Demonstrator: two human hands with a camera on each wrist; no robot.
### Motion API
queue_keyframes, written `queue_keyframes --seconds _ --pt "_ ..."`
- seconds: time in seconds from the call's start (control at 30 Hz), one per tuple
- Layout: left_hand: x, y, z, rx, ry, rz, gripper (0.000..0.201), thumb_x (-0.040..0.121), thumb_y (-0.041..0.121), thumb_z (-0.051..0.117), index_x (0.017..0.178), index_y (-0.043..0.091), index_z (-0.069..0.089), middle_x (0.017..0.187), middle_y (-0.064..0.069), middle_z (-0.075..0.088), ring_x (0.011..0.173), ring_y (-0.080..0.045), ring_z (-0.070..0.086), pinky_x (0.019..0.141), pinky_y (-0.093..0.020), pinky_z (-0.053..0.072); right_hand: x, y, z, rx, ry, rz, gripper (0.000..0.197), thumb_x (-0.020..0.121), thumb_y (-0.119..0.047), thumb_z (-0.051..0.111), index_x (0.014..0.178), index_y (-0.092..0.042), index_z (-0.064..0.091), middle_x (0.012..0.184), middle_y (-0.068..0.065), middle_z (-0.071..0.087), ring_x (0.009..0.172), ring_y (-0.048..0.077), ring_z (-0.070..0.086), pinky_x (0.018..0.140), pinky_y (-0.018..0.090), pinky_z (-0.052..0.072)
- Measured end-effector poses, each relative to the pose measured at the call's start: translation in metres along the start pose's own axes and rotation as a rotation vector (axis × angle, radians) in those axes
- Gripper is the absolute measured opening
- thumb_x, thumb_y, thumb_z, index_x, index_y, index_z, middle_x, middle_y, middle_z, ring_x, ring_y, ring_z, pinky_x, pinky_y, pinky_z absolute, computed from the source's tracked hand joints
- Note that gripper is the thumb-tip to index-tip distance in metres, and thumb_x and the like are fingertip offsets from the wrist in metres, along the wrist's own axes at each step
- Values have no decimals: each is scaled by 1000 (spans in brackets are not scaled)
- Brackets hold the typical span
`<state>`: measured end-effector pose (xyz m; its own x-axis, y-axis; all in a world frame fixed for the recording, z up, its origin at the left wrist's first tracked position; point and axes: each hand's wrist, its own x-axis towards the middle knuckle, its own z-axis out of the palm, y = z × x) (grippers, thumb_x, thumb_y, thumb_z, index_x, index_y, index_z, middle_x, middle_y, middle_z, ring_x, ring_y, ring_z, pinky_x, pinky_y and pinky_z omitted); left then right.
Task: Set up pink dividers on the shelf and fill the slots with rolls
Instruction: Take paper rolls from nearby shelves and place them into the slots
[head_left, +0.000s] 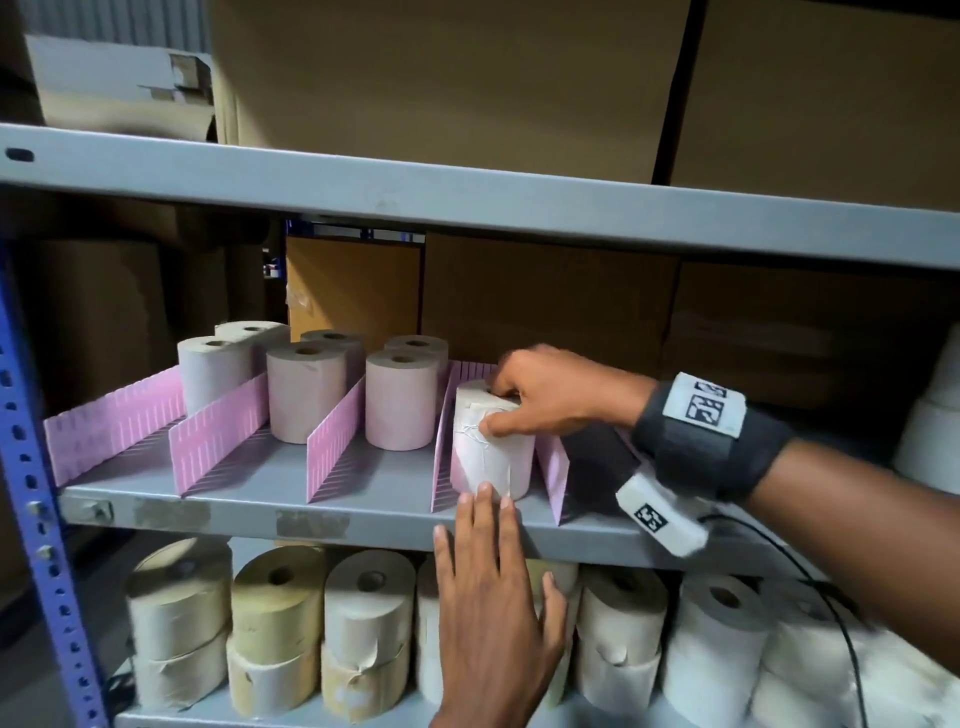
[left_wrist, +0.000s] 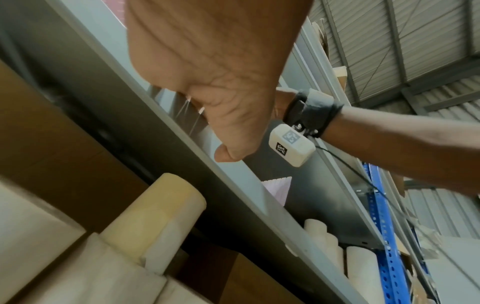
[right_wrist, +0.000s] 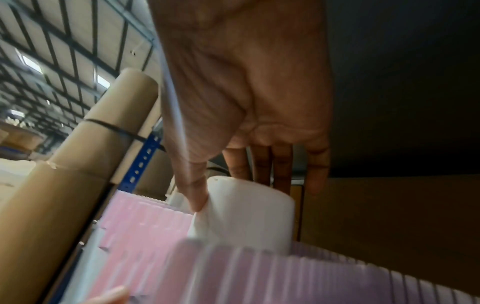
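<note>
My right grip (head_left: 540, 395) clamped the roll (head_left: 491, 441) from above, upright btwn two dividers (head_left: 553, 467) at the shelf (head_left: 363, 512) front; left grip (head_left: 488, 587) (fingers straight) touched its base.

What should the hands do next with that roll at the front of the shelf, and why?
Probably push the roll back along its slot. It stands at the shelf's front edge between two dividers, while the other slots' rolls sit further back. The right hand grips its top, and the left hand's straight fingers touch its base, so both seem placed to slide it.
</note>
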<state>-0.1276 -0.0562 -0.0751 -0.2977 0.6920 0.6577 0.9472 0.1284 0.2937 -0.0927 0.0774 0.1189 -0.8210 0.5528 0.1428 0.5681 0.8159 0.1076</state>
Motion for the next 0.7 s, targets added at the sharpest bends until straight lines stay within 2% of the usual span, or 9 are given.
queue_keyframes --seconds 0.07,0.1,0.17,0.2,0.27,0.33,0.5,0.63,0.7 --pt "4 -4 8 16 6 1 73 75 41 54 136 3 63 144 -15 59 138 -39 52 113 -54 27 25 12 1 -30 -74 30 34 84 -56 64 74 -24 58 79 -3 64 66 16 57 53 30 41" --pt "4 -6 11 18 10 10 72 73 40 53 135 4 65 142 -14 61 137 -38 53 113 -55 27 36 18 1 -15 -124 55 30 85 -54 66 88 -24 60 91 -4 65 72 15 58 55 29 41" --pt "1 -12 19 24 28 38 72 70 38 53 134 7 65 141 -11 61 137 -36 53 114 -55 28 56 31 3 125 -215 142 43 87 -46 70 117 -19 57 104 -4 60 82 13 58 58 23 42" --pt "0 -15 22 28 42 53 72 70 37 54 135 8 65 142 -10 61 138 -35 53 115 -55 28 64 36 5 171 -238 167 41 87 -42 72 115 -17 56 101 -4 60 78 11 57 56 21 41" --pt "-1 -20 28 36 74 72 71 69 35 55 135 11 65 143 -9 61 139 -33 51 115 -54 30 77 42 6 65 -190 127 30 87 -39 73 85 -15 55 80 -3 59 63 11 54 52 23 38" --pt "-1 -22 31 41 106 78 71 70 35 57 136 12 65 143 -7 61 139 -32 51 115 -54 31 85 43 4 -99 -133 75 39 88 -41 71 69 -12 51 65 -2 53 57 18 51 52 27 38" --pt "-1 -22 36 63 188 82 68 69 33 59 132 11 69 139 -7 64 135 -33 56 112 -55 35 95 54 7 -187 -106 20 42 92 -42 65 90 0 63 78 9 58 71 25 54 66 33 44" --pt "0 -21 38 77 223 76 68 65 32 63 129 11 71 136 -6 67 136 -30 50 110 -54 36 108 63 12 -226 -77 2 40 94 -46 62 84 -8 55 69 0 49 71 23 52 67 31 43" --pt "0 -21 39 90 231 76 67 64 31 65 128 10 72 136 -6 67 136 -30 54 109 -54 37 114 68 15 -219 -75 11 38 94 -46 62 83 -10 52 71 -1 47 73 23 52 68 30 41"
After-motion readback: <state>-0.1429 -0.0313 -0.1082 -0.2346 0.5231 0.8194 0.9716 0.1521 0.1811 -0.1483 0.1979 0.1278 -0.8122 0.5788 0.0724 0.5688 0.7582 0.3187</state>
